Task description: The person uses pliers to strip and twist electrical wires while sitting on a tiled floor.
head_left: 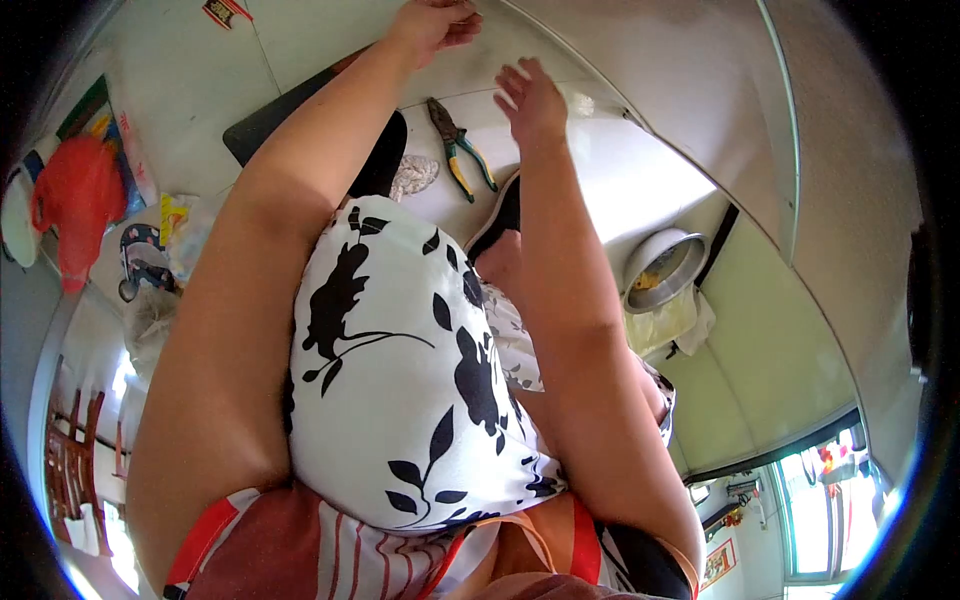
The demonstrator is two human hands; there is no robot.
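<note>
From my remote view through the head camera, I am looking down past white trousers printed with black leaves (400, 300) at a pair of metal pliers with green-and-yellow handles (447, 122), lying on the pale, glossy floor (210, 100) between the feet. The long axis is running mostly away from the body, with the dark head pointing outward and slightly left, and the two parted handles opening back toward the body and slightly right. The right hand (535, 105) is hovering just to the right of the head, nearer to the handles than the left; its fingers are spreading apart, and I am seeing nothing between them. The left hand (435, 28) is reaching farther out, beyond the head; its fingers are partly curling near the top edge, and I cannot tell whether they are pinching anything. Neither hand appears to be touching the pliers. A crumpled, speckled grey-and-white bundle (415, 176) is lying just left of the handles, beside a black shoe (384, 160).
</note>
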